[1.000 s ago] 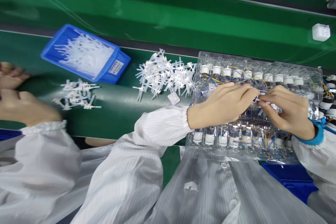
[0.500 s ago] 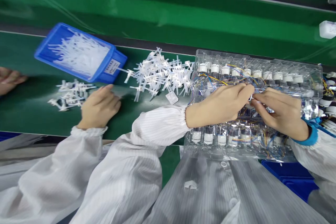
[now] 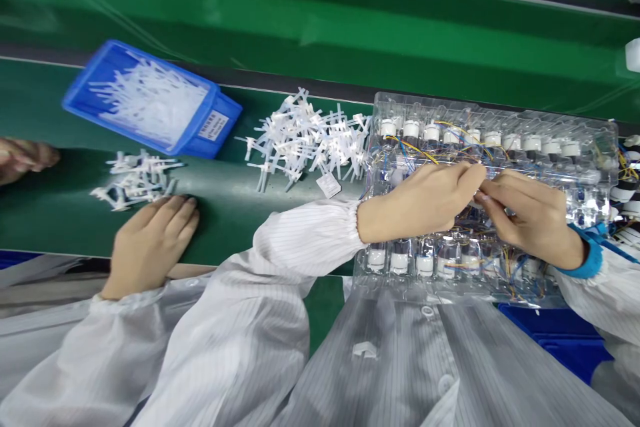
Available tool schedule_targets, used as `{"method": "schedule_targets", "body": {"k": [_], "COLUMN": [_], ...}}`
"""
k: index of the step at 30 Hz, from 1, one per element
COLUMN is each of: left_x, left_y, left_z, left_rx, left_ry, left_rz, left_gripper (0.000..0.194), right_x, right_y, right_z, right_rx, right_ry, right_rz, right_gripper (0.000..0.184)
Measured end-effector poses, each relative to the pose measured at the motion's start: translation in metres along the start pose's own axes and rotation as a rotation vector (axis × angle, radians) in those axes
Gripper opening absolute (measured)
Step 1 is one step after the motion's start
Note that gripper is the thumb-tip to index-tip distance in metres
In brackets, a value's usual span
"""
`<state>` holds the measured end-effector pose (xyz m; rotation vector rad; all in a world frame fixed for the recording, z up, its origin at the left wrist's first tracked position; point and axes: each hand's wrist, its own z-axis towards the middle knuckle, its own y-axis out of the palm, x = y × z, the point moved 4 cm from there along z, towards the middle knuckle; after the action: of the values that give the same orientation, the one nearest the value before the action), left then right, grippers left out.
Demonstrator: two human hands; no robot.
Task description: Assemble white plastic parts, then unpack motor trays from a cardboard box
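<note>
My left hand (image 3: 423, 203) and my right hand (image 3: 530, 217) meet fingertip to fingertip over a clear plastic tray (image 3: 590, 140). The tray holds rows of small white-capped motors (image 3: 400, 260) with yellow, blue and red wires. Both hands are pinched together on a small part at the tray's middle; the part is too small to make out. A loose pile of white plastic T-shaped connectors (image 3: 307, 140) lies on the green table just left of the tray.
A co-worker's hand (image 3: 150, 243) in a white sleeve lies flat beside a smaller pile of connectors (image 3: 135, 177). A blue bin (image 3: 150, 100) of white parts stands behind it. The green conveyor belt (image 3: 350, 27) runs along the back. Blue bins (image 3: 555, 333) sit lower right.
My hands have stayed pinched over the tray, shifting only slightly. The co-worker's hand swung right near the blue bin, then drew back to lie by the small pile.
</note>
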<state>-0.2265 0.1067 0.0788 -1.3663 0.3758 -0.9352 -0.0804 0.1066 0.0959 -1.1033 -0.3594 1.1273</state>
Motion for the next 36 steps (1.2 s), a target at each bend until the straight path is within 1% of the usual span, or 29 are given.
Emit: {"method": "schedule_targets", "body": {"k": [5, 9, 12, 16, 18, 20, 23, 25, 29, 33, 36], "left_x": [0.003, 0.002, -0.002, -0.008, -0.010, -0.012, -0.015, -0.016, -0.016, -0.015, -0.015], "left_y": [-0.001, 0.002, 0.005, 0.002, -0.004, -0.010, -0.017, -0.018, -0.020, -0.021, -0.020], "left_z": [-0.001, -0.002, -0.002, -0.001, 0.000, 0.000, 0.000, 0.001, 0.002, 0.004, 0.004], "left_rx": [0.015, 0.088, 0.125, 0.078, 0.052, 0.038, 0.022, 0.007, -0.021, -0.024, -0.035], "left_ry": [0.004, 0.016, 0.012, -0.044, -0.080, -0.110, -0.133, -0.144, -0.158, -0.170, -0.161], "left_rz": [0.002, -0.038, -0.086, -0.163, -0.239, -0.311, -0.392, -0.448, -0.540, -0.520, -0.487], "left_gripper": [0.026, 0.031, 0.031, 0.022, 0.016, 0.015, 0.020, 0.025, 0.042, 0.057, 0.059], "right_x": [0.002, 0.000, 0.001, 0.004, 0.007, 0.011, 0.015, 0.016, 0.016, 0.014, 0.013], "right_y": [0.001, 0.001, -0.001, -0.006, -0.010, -0.014, -0.019, -0.021, -0.022, -0.020, -0.019], "right_z": [-0.001, 0.001, 0.003, 0.006, 0.007, 0.007, 0.006, 0.006, 0.004, 0.004, 0.003], "right_rx": [0.006, 0.036, 0.033, 0.021, 0.000, -0.027, -0.068, -0.069, -0.048, -0.048, -0.039], "right_ry": [0.052, 0.056, 0.057, 0.067, 0.090, 0.126, 0.178, 0.197, 0.211, 0.219, 0.221], "right_rz": [0.016, 0.021, -0.010, 0.005, 0.054, 0.122, 0.208, 0.233, 0.280, 0.309, 0.297], "right_gripper": [0.024, 0.023, 0.020, 0.015, 0.012, 0.009, 0.007, 0.009, 0.008, 0.007, 0.006]}}
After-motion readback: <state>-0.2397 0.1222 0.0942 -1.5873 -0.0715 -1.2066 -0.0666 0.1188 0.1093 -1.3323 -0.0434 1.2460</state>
